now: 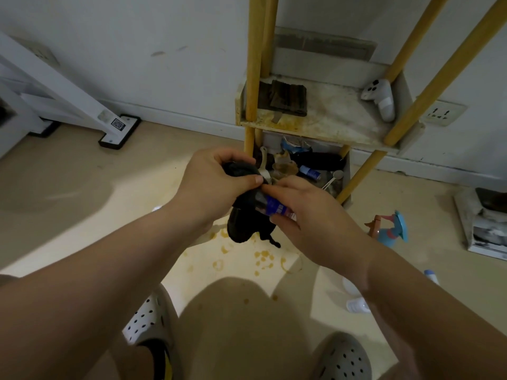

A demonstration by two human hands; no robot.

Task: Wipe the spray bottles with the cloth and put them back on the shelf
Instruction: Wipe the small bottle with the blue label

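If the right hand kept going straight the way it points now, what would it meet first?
The right hand points forward and across the body, so it would first meet the dark cloth wrapped over the bottle it holds, then the left hand gripping that cloth. Depth is unclear.
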